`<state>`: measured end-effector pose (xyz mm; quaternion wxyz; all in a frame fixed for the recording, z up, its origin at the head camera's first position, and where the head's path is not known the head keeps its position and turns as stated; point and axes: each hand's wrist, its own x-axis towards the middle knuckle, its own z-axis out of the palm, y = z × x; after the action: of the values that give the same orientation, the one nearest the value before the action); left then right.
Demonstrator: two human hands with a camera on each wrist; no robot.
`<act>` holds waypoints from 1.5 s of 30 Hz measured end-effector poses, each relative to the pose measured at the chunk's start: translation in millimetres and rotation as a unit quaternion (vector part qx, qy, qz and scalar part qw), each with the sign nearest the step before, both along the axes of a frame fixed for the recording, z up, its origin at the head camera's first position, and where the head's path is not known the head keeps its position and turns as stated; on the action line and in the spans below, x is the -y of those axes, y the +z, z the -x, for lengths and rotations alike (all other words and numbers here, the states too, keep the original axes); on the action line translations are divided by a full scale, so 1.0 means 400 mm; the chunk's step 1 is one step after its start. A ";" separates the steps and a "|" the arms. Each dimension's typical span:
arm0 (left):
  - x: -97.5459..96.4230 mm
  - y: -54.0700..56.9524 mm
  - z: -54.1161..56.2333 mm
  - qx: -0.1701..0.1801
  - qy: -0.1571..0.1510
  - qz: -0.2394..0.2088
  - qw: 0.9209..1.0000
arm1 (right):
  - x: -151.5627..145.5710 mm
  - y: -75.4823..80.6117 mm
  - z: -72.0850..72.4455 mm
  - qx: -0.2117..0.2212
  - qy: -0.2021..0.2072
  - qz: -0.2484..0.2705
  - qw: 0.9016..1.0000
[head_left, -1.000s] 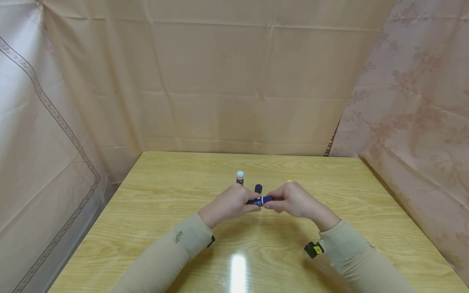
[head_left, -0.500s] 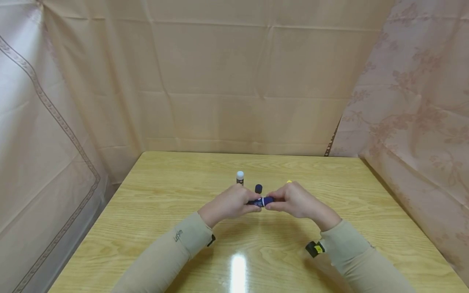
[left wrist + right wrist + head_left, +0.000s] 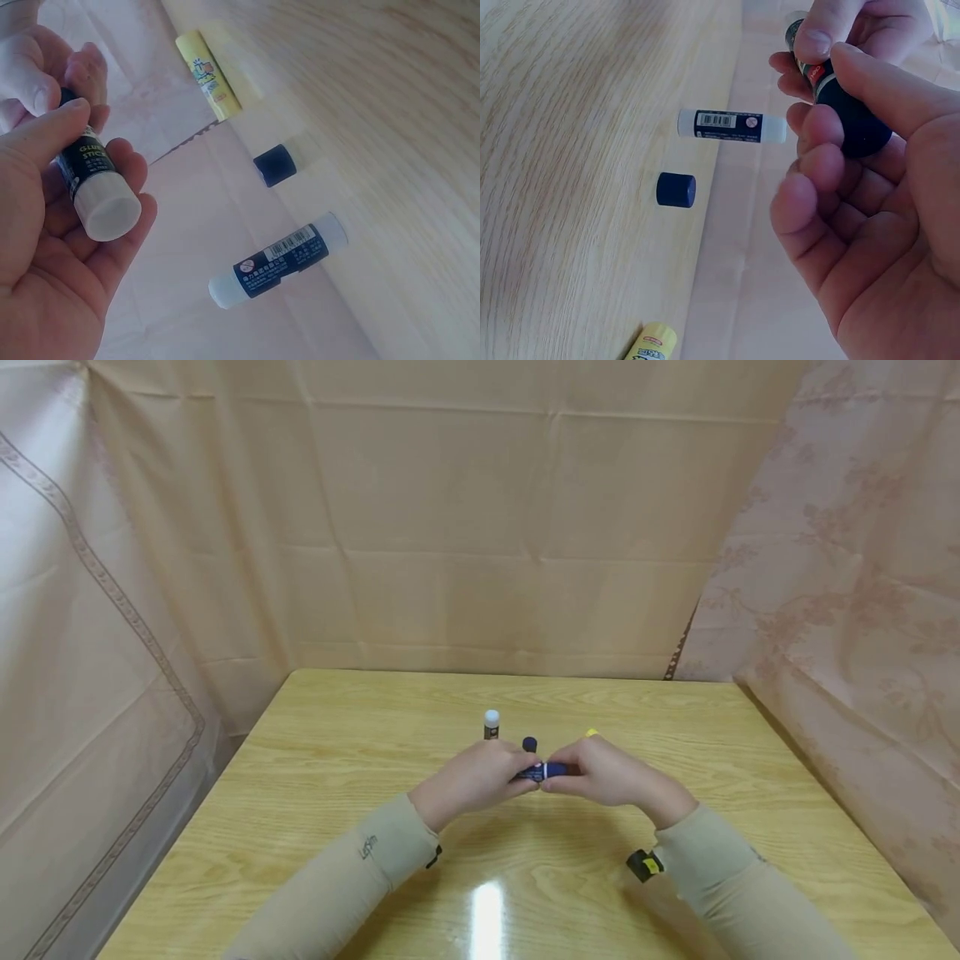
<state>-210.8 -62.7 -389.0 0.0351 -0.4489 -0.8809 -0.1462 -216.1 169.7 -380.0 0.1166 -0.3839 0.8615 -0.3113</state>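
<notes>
My left hand (image 3: 476, 778) holds the dark labelled barrel of a glue stick (image 3: 94, 161), its white base pointing out of the grip. At the other end, my right hand (image 3: 618, 774) grips the dark blue cap (image 3: 855, 120) between thumb and curled fingers. A narrow white ring shows where cap and barrel meet. The stick lies roughly level above the table, with both hands' fingertips close together. Just beyond them a loose dark blue cap (image 3: 676, 190) stands on the wood. A second glue stick (image 3: 281, 262), with a white top, stands upright to its left.
A yellow glue stick (image 3: 208, 75) stands on the table to the right of the loose cap, mostly hidden behind my right hand in the head view. The wooden table (image 3: 360, 718) ends at a beige cloth (image 3: 480, 527) at the back, with more cloth at both sides.
The held glue stick has shifted slightly to the right, and my left hand has moved a little that way with it. Both hands keep their hold. The standing things have not moved.
</notes>
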 end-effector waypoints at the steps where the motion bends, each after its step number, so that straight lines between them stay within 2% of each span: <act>1: 0.000 -0.001 -0.001 -0.005 0.004 0.002 1.000 | -0.001 -0.001 0.001 -0.003 0.000 0.000 1.000; 8: -0.002 0.002 -0.002 -0.052 0.018 0.038 0.998 | 0.000 0.001 0.000 0.004 -0.011 -0.004 1.000; 12: -0.005 -0.001 0.002 -0.063 0.006 0.055 0.996 | -0.002 0.001 -0.002 0.002 -0.004 -0.003 1.000; 16: -0.001 -0.007 0.005 -0.048 -0.016 0.049 0.998 | -0.002 0.001 -0.004 -0.008 0.015 -0.009 1.000; 22: 0.008 -0.017 0.014 -0.023 -0.047 0.018 0.998 | 0.005 0.003 -0.005 -0.038 0.036 -0.017 0.998; 26: 0.012 -0.024 0.025 0.025 -0.062 -0.020 0.998 | 0.006 0.008 -0.005 -0.061 0.040 -0.022 0.997; 29: 0.013 -0.025 0.032 0.056 -0.062 -0.037 0.996 | 0.004 0.012 -0.004 -0.068 0.037 -0.024 0.997; 32: 0.014 -0.023 0.034 0.070 -0.059 -0.039 0.995 | 0.003 0.014 -0.002 -0.067 0.038 -0.021 0.997; 40: 0.019 -0.016 0.032 0.095 -0.046 -0.042 0.993 | 0.001 0.013 0.001 -0.078 0.037 -0.018 0.996; 45: 0.022 -0.015 0.033 0.096 -0.043 -0.049 0.993 | 0.000 0.015 0.002 -0.088 0.037 -0.012 0.995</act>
<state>-224.0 -71.4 -395.1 -0.0336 -0.4684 -0.8515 -0.2334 -217.0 169.8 -373.8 0.0564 -0.4402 0.8572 -0.2614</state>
